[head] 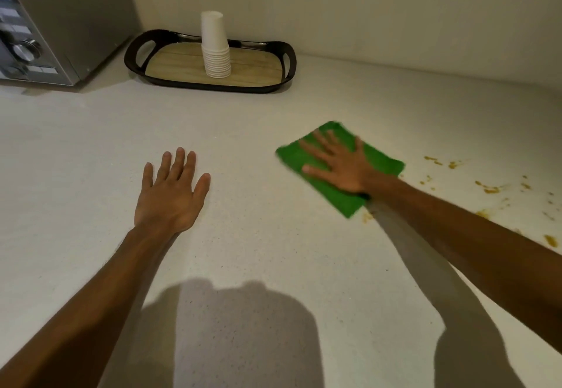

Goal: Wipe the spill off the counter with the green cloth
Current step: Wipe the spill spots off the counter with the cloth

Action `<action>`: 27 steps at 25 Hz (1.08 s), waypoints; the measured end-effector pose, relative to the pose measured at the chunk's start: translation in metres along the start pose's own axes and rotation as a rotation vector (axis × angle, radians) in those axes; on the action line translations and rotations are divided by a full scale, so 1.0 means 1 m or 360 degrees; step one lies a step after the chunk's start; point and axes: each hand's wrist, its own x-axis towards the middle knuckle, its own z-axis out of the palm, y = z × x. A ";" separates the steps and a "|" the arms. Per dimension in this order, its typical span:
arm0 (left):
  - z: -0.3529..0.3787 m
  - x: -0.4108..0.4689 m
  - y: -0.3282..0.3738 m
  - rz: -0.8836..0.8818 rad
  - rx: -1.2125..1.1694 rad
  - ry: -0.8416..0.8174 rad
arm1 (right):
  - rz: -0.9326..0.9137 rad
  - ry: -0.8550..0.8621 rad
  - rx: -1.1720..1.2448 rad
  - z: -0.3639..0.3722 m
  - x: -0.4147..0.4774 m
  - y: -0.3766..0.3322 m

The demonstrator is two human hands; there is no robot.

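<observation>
— Right now, where is the green cloth (340, 168)?
— Flat on the desk (258, 235), under the right hand (340, 165), fingers spread, edges blurred. Spill (489, 188) to its right, partly behind the forearm.
— Left hand (170, 193)?
— Open, palm down, holding nothing.

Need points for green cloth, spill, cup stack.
green cloth (381, 161), head view, bare right part of the cloth beside the hand.
spill (490, 189), head view, an orange smear right of the cloth.
cup stack (215, 50), head view, middle of the white stack on the tray.
</observation>
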 end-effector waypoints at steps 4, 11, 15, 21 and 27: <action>0.003 0.002 0.000 0.0003 0.0023 0.0017 | 0.1019 0.0028 0.0400 -0.012 0.027 0.019; 0.009 0.006 -0.006 0.0014 0.0035 0.0043 | -0.0563 0.0157 0.0072 0.030 -0.097 -0.128; 0.008 0.004 -0.004 0.0029 0.0075 0.0031 | -0.0824 0.0218 -0.0093 0.036 -0.129 -0.055; -0.007 0.007 0.009 -0.0071 0.0061 -0.0114 | 0.0777 0.0035 0.0322 -0.004 -0.038 0.074; -0.008 -0.001 0.093 0.0085 -0.0141 -0.0039 | 0.0240 0.0076 0.0158 0.016 -0.067 -0.016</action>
